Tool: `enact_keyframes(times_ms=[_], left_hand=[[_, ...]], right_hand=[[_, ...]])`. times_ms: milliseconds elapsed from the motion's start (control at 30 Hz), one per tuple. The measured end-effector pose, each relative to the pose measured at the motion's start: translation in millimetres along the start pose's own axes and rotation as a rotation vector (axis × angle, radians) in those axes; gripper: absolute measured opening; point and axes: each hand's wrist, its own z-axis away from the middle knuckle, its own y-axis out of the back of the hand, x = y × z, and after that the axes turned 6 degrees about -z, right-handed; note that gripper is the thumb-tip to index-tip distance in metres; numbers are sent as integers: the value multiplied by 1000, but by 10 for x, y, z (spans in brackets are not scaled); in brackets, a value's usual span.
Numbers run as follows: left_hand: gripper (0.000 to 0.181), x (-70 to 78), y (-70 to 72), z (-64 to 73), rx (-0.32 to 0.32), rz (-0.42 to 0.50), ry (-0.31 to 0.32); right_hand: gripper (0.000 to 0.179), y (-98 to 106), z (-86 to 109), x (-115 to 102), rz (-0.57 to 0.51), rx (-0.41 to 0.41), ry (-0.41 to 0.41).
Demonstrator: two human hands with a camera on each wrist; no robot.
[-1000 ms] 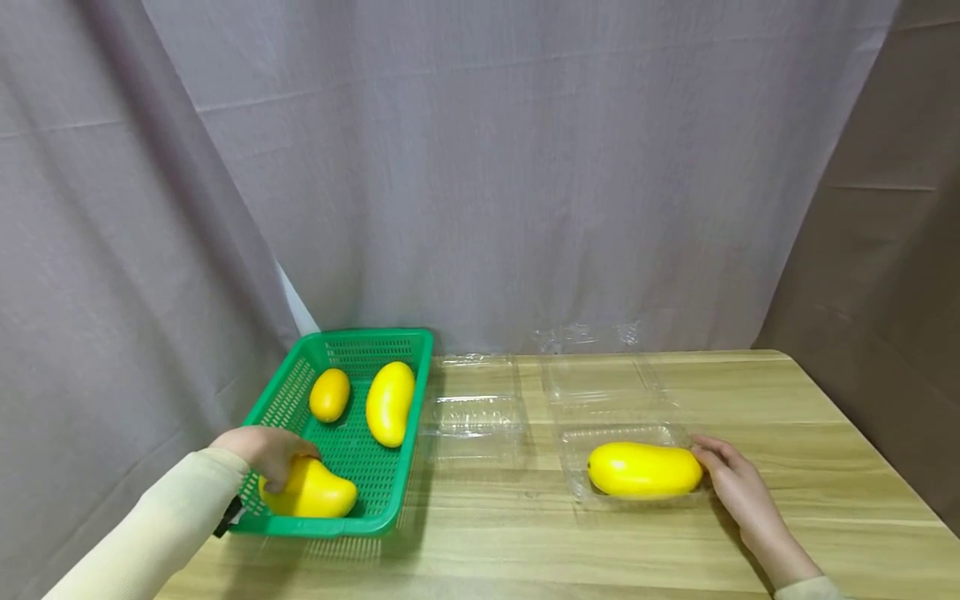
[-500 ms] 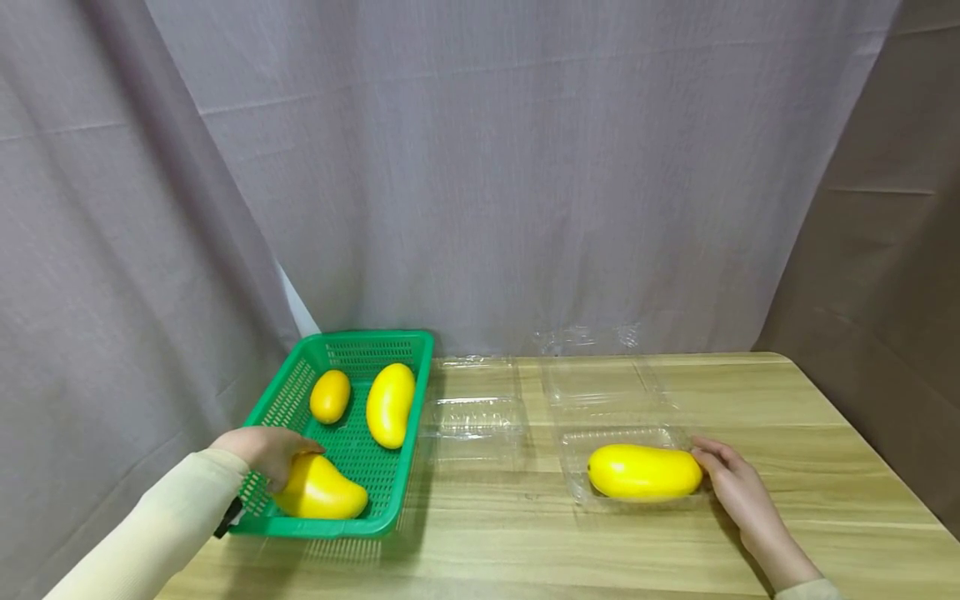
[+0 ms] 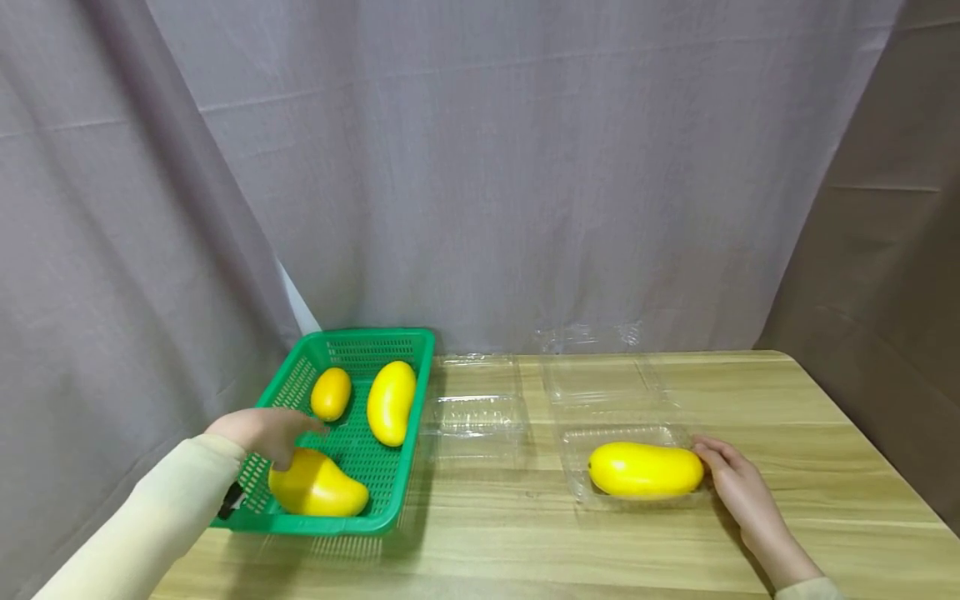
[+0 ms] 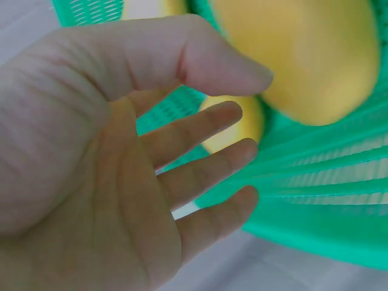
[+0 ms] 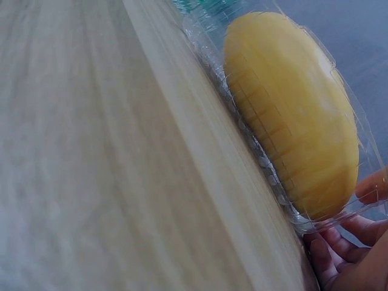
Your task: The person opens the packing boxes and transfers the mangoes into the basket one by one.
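In the green basket (image 3: 390, 508) lies a yellow mango (image 3: 318, 487) at the near side, its narrower end towards the right. My left hand (image 3: 270, 429) hovers over its left part with fingers spread and nothing in the palm, as the left wrist view also shows. On the right, a long yellow mango (image 3: 645, 469) rests in the base of an open clear plastic clamshell box (image 3: 573, 475). With its fingers and thumb, my right hand (image 3: 738, 487) holds the right end of that box, beside the mango's end.
A small orange-yellow mango (image 3: 331, 394) and a curved yellow mango (image 3: 391, 404) lie farther back in the basket. A second open clear plastic box (image 3: 480, 417) stands between basket and filled box. Grey curtains (image 3: 525, 167) hang behind the wooden table (image 3: 510, 542).
The near mango has shifted slightly right in the basket. My left hand has let go of it and lifted a little. The right hand and its box stay put.
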Motion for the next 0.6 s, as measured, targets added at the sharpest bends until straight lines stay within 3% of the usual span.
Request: enact_keyframes(times_ms=[167, 367, 600], left_hand=[[79, 144, 201, -40, 81, -73, -80], [69, 367, 394, -171, 214, -94, -143], [57, 826, 536, -397, 317, -154, -219]], right_hand=[[75, 12, 8, -4, 3, 6, 1], [73, 5, 31, -8, 3, 17, 25], [73, -7, 58, -1, -4, 15, 24]])
